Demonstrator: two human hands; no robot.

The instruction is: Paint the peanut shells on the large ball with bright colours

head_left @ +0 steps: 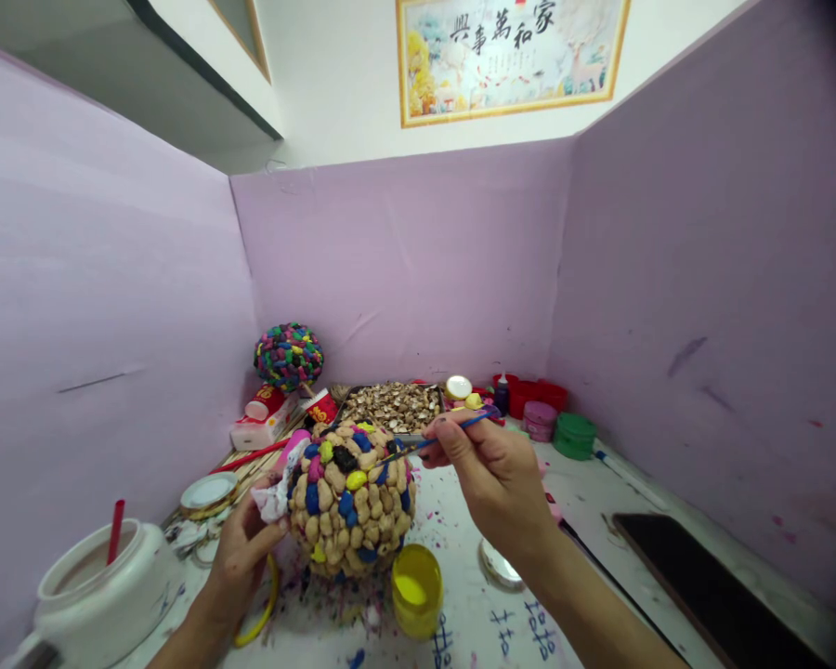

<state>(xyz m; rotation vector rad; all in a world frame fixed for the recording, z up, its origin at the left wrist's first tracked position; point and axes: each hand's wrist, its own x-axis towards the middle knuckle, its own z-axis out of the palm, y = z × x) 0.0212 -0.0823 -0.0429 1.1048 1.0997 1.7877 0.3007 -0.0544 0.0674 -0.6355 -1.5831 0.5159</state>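
A ball covered in peanut shells (355,502) sits low in the middle, its shells mostly bare, with some painted blue, yellow, magenta and black. My left hand (241,548) grips it from the left side, and a crumpled white tissue (277,492) lies between fingers and ball. Pinched in my right hand (491,474) is a thin blue paintbrush (436,441). Its tip reaches the upper front of the ball beside a yellow shell; whether it touches I cannot tell. Just below the ball stands an open jar of yellow paint (416,592).
At the back are a tray of shells (394,406) and a finished multicoloured ball (289,357). A white pot (104,595) stands front left, a dark phone-like slab (711,585) lies right. Green (574,436) and pink tubs (539,421) line the right; purple panels (404,269) enclose three sides.
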